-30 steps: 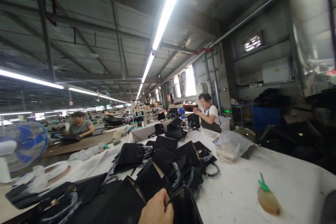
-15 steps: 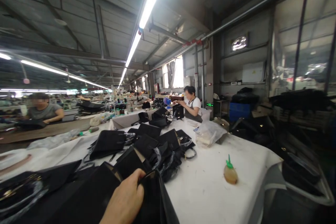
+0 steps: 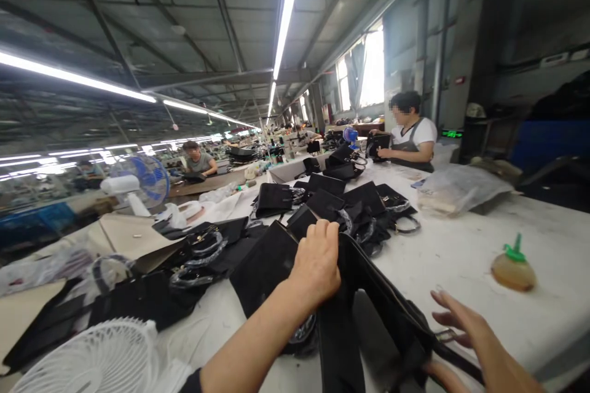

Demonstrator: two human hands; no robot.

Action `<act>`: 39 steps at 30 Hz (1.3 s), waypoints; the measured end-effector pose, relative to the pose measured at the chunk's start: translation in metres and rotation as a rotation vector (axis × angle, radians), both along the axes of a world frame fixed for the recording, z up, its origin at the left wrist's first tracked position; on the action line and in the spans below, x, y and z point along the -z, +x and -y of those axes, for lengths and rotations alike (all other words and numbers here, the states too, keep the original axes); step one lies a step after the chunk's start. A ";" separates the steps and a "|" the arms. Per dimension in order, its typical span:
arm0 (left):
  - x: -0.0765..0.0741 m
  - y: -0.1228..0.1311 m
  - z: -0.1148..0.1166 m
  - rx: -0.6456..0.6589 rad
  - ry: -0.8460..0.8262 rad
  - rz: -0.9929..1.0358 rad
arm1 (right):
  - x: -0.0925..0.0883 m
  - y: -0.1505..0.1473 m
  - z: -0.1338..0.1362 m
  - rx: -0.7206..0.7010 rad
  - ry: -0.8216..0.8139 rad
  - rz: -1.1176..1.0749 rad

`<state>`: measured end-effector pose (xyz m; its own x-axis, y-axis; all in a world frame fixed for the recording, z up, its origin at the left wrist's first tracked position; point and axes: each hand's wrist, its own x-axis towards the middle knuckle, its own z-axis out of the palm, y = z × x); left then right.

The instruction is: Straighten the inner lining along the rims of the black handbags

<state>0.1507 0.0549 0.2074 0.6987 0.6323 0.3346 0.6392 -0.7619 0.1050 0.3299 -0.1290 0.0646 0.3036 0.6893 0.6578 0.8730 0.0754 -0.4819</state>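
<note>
My left hand (image 3: 318, 264) grips the top edge of a black handbag (image 3: 335, 344), its fingers curled over the rim. The bag gapes toward me, and its lower part runs out of view. At its right side my right hand (image 3: 479, 334) has its fingers stretched and apart, close to a small metal piece (image 3: 445, 335) on the bag's edge. Whether those fingers touch the bag I cannot tell. Behind my left hand more black handbags (image 3: 322, 204) lie heaped on the white table (image 3: 415, 258), some handles wrapped in clear plastic.
A bottle of amber liquid with a green nozzle (image 3: 514, 267) stands at the right. Beyond it lies a clear plastic bag (image 3: 461, 187). A white fan (image 3: 92, 356) is at the lower left, a blue-bladed fan (image 3: 150, 181) behind. Two co-workers sit farther back.
The view has swung left and down, bringing in the fans. My right hand has come into view beside the bag. My left hand still grips the bag's edge, and the bag now stands wider apart.
</note>
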 end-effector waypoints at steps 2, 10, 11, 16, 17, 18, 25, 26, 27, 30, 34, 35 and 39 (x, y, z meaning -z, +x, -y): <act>-0.006 0.003 0.001 0.186 0.086 -0.060 | -0.012 0.025 -0.013 -0.062 -0.182 -0.132; -0.011 0.038 -0.010 0.515 0.089 -0.088 | -0.029 0.057 -0.048 -0.036 -0.162 -0.349; -0.010 0.041 -0.012 0.514 0.069 -0.058 | -0.028 0.054 -0.048 -0.054 -0.144 -0.396; -0.003 0.041 -0.023 0.523 -0.034 0.037 | -0.024 0.050 -0.052 -0.287 -0.012 -0.581; -0.002 0.041 -0.025 0.535 -0.045 0.037 | -0.025 0.050 -0.054 -0.323 0.004 -0.595; -0.001 0.040 -0.026 0.546 -0.051 0.036 | -0.027 0.050 -0.057 -0.342 0.005 -0.598; 0.002 0.039 -0.029 0.576 -0.056 0.033 | -0.040 0.046 -0.077 -0.173 -0.099 -0.476; 0.002 0.039 -0.028 0.586 -0.048 0.029 | -0.040 0.047 -0.080 -0.169 -0.090 -0.486; 0.003 0.039 -0.028 0.594 -0.042 0.029 | -0.040 0.048 -0.082 -0.166 -0.087 -0.495; 0.004 0.039 -0.029 0.580 -0.046 0.055 | -0.042 0.053 -0.087 -0.169 -0.097 -0.501; 0.007 0.042 -0.032 0.506 -0.073 0.094 | -0.046 0.057 -0.091 -0.202 -0.100 -0.545; 0.007 0.043 -0.033 0.490 -0.074 0.100 | -0.047 0.057 -0.092 -0.204 -0.102 -0.555; 0.008 0.046 -0.034 0.432 -0.070 0.110 | -0.050 0.058 -0.096 -0.209 -0.111 -0.585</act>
